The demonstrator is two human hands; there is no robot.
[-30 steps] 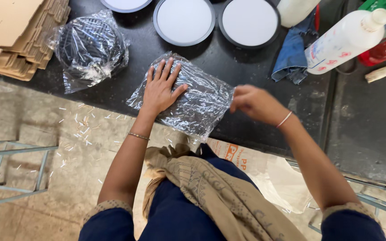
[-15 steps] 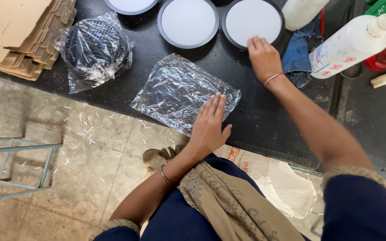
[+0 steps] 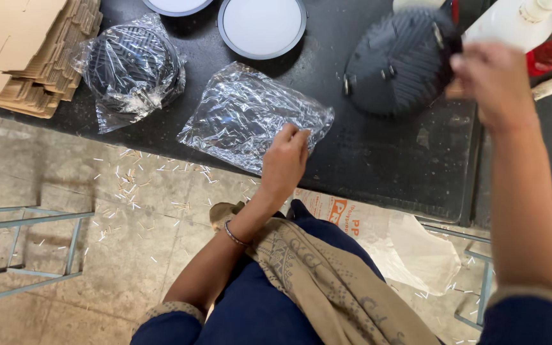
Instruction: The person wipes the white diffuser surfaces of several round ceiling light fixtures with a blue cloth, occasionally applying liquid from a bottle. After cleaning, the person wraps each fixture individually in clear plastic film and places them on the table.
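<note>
Head view: left hand [image 3: 284, 160] pinches clear bag [image 3: 250, 115]; right hand [image 3: 490, 80] lifts dark round fixture [image 3: 400, 61].

Clear plastic bag [image 3: 250, 115] flat on black table [image 3: 384, 166]; bagged black disc [image 3: 132, 67] left.

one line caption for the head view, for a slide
Left hand grips an empty clear bag while right hand lifts a dark ribbed disc.

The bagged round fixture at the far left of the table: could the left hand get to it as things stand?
Probably yes. The left hand rests on the empty plastic bag, and only bare black table lies between it and the bagged fixture. It would have to let go of the bag first.
</note>
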